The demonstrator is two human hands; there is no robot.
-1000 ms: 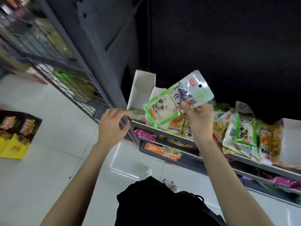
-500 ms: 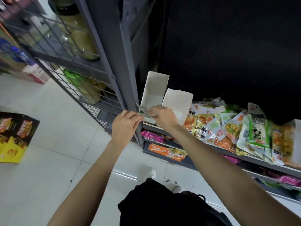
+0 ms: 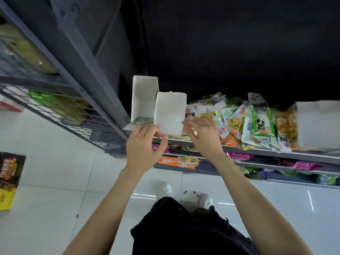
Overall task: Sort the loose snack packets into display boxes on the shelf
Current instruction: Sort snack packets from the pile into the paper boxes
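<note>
Packet in box, apparently touching left hand.

right display box cut off

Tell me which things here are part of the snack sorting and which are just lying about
Job: two white display boxes, green packet in the left one, loose packet pile, both hands.
Lying about: printed carton on floor, wire rack.

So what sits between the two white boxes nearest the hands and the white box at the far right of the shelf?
In the head view, a loose heap of snack packets fills the shelf between the two white boxes and the far-right white box, with a panda packet upright among them.
</note>
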